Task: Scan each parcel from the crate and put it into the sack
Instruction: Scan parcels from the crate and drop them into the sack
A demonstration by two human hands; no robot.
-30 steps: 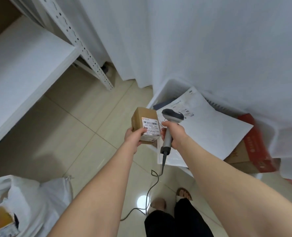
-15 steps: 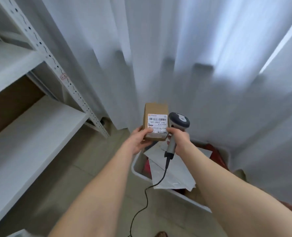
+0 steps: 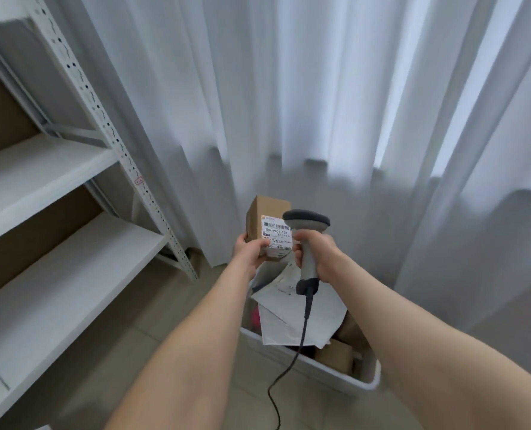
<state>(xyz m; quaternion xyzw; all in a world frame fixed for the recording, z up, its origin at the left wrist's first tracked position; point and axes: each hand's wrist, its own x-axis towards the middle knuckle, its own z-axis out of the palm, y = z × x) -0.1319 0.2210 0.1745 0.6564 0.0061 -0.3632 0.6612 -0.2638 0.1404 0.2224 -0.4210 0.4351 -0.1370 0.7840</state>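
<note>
Fingers of the left hand (image 3: 251, 251) gripped the cardboard parcel (image 3: 265, 218) upright; the right hand (image 3: 315, 252) was wrapped around the scanner (image 3: 307, 243) handle, both forearms extended above the crate (image 3: 335, 372).

Pale white curtains (image 3: 320, 103) hang in long vertical folds across the whole back of the room, with daylight glowing through them at the upper right. On the left stands a white metal shelving unit (image 3: 40, 169) with a perforated upright post (image 3: 102, 125) (brown backing boards (image 3: 25, 231) show between its shelves). Beige floor tiles (image 3: 152, 330) lie below.
</note>
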